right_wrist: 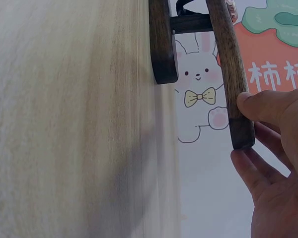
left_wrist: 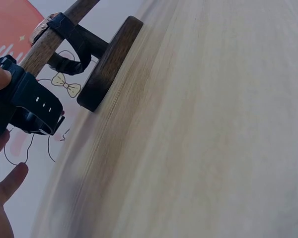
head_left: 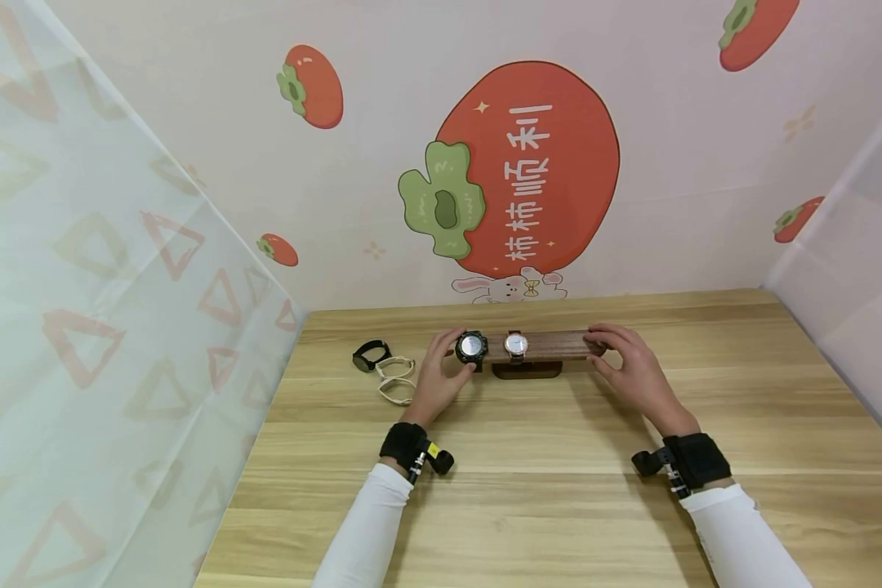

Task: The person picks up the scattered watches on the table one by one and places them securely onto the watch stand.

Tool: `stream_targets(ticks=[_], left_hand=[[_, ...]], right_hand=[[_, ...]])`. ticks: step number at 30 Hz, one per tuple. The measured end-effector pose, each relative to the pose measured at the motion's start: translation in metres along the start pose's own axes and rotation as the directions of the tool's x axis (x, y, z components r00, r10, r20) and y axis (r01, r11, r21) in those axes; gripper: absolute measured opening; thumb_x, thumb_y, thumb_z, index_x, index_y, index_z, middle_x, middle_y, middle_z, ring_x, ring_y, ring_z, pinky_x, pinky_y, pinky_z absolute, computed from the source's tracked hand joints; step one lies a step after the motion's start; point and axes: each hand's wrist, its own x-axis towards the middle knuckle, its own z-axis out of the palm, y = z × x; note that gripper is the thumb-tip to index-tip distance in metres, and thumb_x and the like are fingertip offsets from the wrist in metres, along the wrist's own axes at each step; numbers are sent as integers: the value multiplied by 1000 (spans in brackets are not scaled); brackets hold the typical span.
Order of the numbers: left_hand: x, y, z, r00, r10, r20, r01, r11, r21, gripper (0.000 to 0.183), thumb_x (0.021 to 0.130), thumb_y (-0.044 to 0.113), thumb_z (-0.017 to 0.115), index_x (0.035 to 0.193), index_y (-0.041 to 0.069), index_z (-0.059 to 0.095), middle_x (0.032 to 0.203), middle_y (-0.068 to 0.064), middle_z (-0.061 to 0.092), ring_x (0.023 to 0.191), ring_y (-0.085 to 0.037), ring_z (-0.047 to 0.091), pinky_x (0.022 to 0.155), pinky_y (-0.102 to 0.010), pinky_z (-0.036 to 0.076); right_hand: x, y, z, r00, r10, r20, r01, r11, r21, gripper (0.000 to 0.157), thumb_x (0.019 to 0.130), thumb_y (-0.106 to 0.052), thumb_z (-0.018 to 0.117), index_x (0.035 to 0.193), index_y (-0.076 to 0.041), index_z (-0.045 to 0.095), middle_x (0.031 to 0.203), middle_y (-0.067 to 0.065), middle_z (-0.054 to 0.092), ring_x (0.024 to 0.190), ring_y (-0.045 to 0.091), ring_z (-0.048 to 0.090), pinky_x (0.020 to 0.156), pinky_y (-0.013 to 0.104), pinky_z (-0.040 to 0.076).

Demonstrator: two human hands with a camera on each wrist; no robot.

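we have both hands at the wooden watch stand (head_left: 554, 346), which stands near the far edge of the tabletop (head_left: 529, 506), around the middle of that edge. our left hand (head_left: 441, 380) is curled at the left end of the stand's bar, thumb and fingers nearly closed round the black sports watch (head_left: 471, 346), with the thumb at its near side and fingers at its far side. the watch sits between these fingertips, its strap looped round the bar and its face up; in the left wrist view one digit presses the strap and another stands clear of it.

our right hand (head_left: 635, 377) pinches the bar's right end, the thumb on one side and fingers on the other, with only the bar's thickness between them. the rose-gold watch (head_left: 516, 345) hangs on the bar between our hands, just beside the black sports watch and apart from the fingers of both.

beyond our left hand, toward the tabletop's far left corner, lie a black wristwatch (head_left: 362, 362) and two cream wrist straps (head_left: 393, 380), close together; we cannot tell whether the straps carry dials. behind the far edge rises a persimmon-printed backdrop (head_left: 375, 188).
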Motion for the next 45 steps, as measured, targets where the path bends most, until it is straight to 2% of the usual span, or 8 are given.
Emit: stream_targets(ticks=[4, 13, 21, 28, 32, 39, 45], left_hand=[[0, 1, 1, 1000, -5, 9, 5, 1000, 9, 67, 95, 7, 78, 157, 16, 53, 154, -14, 52, 144, -34, 51, 116, -57, 48], [1, 2, 3, 998, -27, 50, 27, 1000, 6, 68, 98, 13, 77, 160, 18, 49, 157, -13, 49, 148, -34, 48, 117, -58, 46], [3, 2, 6, 998, 7, 60, -8, 1000, 15, 68, 99, 15, 77, 160, 17, 49, 158, -14, 49, 147, -36, 49, 115, -59, 48], [3, 3, 9, 998, -24, 66, 22, 999, 26, 69, 99, 22, 78, 162, 20, 48, 162, -14, 47, 153, -36, 44, 125, -58, 39], [3, 4, 10, 997, -41, 69, 38, 999, 36, 70, 100, 26, 78, 162, 22, 48, 164, -13, 47, 154, -34, 43, 126, -57, 39], [4, 3, 12, 997, -16, 73, 12, 999, 48, 69, 100, 25, 78, 162, 20, 47, 163, -14, 48, 154, -35, 43, 126, -57, 39], [4, 3, 12, 995, -30, 99, 24, 998, 64, 70, 102, 29, 76, 164, 24, 44, 166, -10, 45, 156, -33, 41, 128, -56, 36]], right_hand=[[0, 0, 0, 1000, -1, -1, 1, 1000, -3, 37, 90, 7, 80, 126, 1, 72, 140, 23, 63, 130, 45, 54, 109, 64, 44], [-1, 0, 1, 1000, 4, 0, -4, 1000, -1, 37, 90, 7, 80, 126, 2, 72, 140, 23, 63, 131, 45, 54, 109, 64, 45], [0, -1, 0, 1000, 16, 3, -16, 1000, 0, 35, 92, 6, 79, 126, 0, 73, 140, 22, 63, 130, 43, 54, 109, 63, 45], [-1, -1, 0, 1000, 14, 2, -14, 1000, 3, 36, 92, 6, 79, 127, 0, 72, 141, 22, 63, 130, 44, 54, 109, 63, 44], [-1, -2, 0, 1000, 18, 1, -18, 1000, -1, 35, 92, 5, 79, 126, 0, 73, 141, 21, 63, 132, 43, 53, 109, 62, 44], [-1, -1, 1, 1000, 22, 3, -22, 1000, -14, 35, 92, 6, 78, 126, 1, 72, 141, 22, 62, 133, 45, 52, 110, 64, 44], [-1, 1, 3, 1000, 25, 5, -25, 999, -20, 35, 92, 6, 79, 126, 0, 72, 141, 22, 62, 133, 44, 52, 110, 63, 44]])
